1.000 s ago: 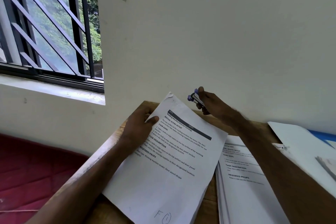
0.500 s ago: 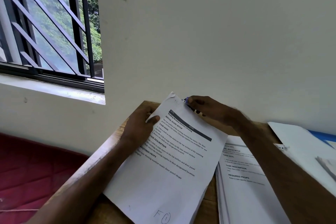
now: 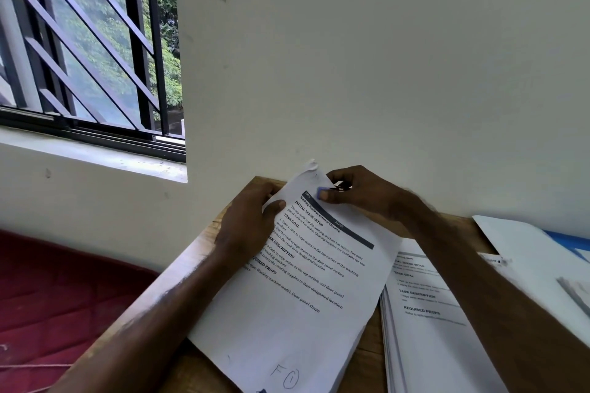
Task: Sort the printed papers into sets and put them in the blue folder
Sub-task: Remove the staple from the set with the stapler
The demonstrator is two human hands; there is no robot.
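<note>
- The left hand (image 3: 245,226) keeps the hold it had 1 second ago. Its thumb lies flat on the printed face and its fingers curl under the left edge, pinching the set of papers (image 3: 297,313) near the top.
- That set lies slanted on the wooden table (image 3: 204,239), with its top corner raised toward the wall (image 3: 383,57) and crumpled at the tip. The front sheet is white, with a dark header bar and black headed text. A handwritten "F" and a circled 1 sit at the bottom. The lower edge shows it is several sheets thick.
- The change is at the right hand (image 3: 367,195). 1 second ago it held the small blue-purple stapler (image 3: 321,192) up, clear of the paper. Now it has come down onto that top corner, fingers curled round the stapler and thumb on its coloured end. Whether a staple has gone in cannot be told.
- This suggests the set is sorted and is being bound, with filing yet to come.
- Just beside it lies a second stack (image 3: 427,329) of printed sheets, partly under the right forearm and seemingly still to be handled.
- At the far right, the blue folder (image 3: 565,238) shows only as a blue strip behind a white sheet (image 3: 526,258). It is well apart from the held set.
</note>
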